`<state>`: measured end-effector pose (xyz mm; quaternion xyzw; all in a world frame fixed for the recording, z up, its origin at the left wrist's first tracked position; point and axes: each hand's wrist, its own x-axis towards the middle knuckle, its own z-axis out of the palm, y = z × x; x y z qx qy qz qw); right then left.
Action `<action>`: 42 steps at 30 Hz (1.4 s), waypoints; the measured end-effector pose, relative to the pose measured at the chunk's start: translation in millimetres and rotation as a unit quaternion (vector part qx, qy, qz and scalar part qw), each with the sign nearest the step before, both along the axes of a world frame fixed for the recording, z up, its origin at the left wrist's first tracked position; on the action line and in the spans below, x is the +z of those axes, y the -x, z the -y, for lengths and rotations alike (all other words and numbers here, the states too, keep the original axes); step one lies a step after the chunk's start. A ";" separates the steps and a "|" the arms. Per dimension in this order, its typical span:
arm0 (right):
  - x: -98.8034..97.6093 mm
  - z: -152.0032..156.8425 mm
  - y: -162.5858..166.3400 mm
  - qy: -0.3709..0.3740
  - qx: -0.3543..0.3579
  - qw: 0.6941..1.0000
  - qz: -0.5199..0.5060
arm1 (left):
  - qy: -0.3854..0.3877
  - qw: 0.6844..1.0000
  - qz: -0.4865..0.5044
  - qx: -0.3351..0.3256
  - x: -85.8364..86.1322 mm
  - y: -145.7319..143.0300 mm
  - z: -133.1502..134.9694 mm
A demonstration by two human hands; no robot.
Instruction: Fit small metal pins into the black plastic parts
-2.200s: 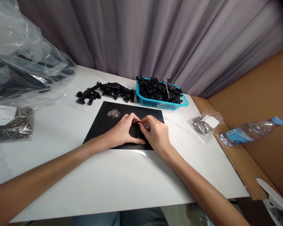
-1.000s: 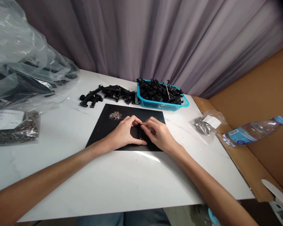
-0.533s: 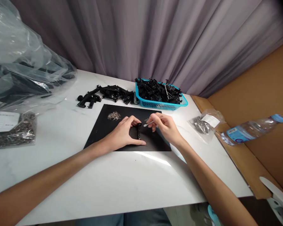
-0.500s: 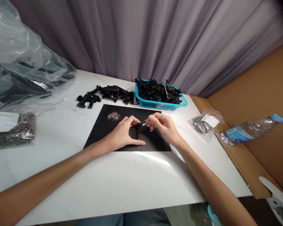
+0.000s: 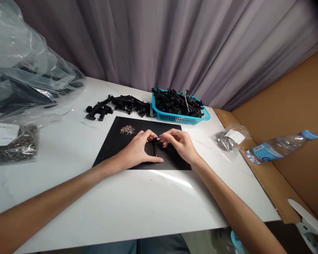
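Note:
A narrow black plastic part (image 5: 155, 148) stands lengthwise on the black mat (image 5: 108, 150). My left hand (image 5: 137, 146) grips it between the thumb at the near end and the fingers at the far end. In my right hand (image 5: 180, 141) a thin stick like a cotton swab (image 5: 159, 138) is pinched, its white tip at the far end of the black part. Whether the tip touches the part I cannot tell. A small heap of shiny metal pieces (image 5: 127, 129) lies on the mat, beyond my left hand.
Behind the mat stands a blue basket (image 5: 185, 119) heaped with black parts, and a loose pile of black parts (image 5: 127, 104) beside it. Bags of metal pieces lie left (image 5: 23, 144) and right (image 5: 225, 141). A plastic bottle (image 5: 278, 150) rests by the cardboard (image 5: 281, 187) at right.
My right hand has moved left, bringing the white swab tip to the far end of the black part. My left hand keeps its grip on the part.

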<state>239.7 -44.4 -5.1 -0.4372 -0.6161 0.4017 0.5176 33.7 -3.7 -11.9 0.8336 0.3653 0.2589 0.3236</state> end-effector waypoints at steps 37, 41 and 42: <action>93.6 -70.9 -34.9 -0.195 -0.382 0.781 0.454 | -0.263 0.916 -0.200 0.230 41.8 64.9 -52.5; 114.0 -113.3 -53.7 -0.077 -0.379 0.770 0.508 | -0.241 0.841 -0.344 0.341 51.4 87.1 -58.3; 113.3 -119.4 -55.3 -0.065 -0.375 0.772 0.509 | -0.225 0.835 -0.357 0.353 52.8 89.8 -57.6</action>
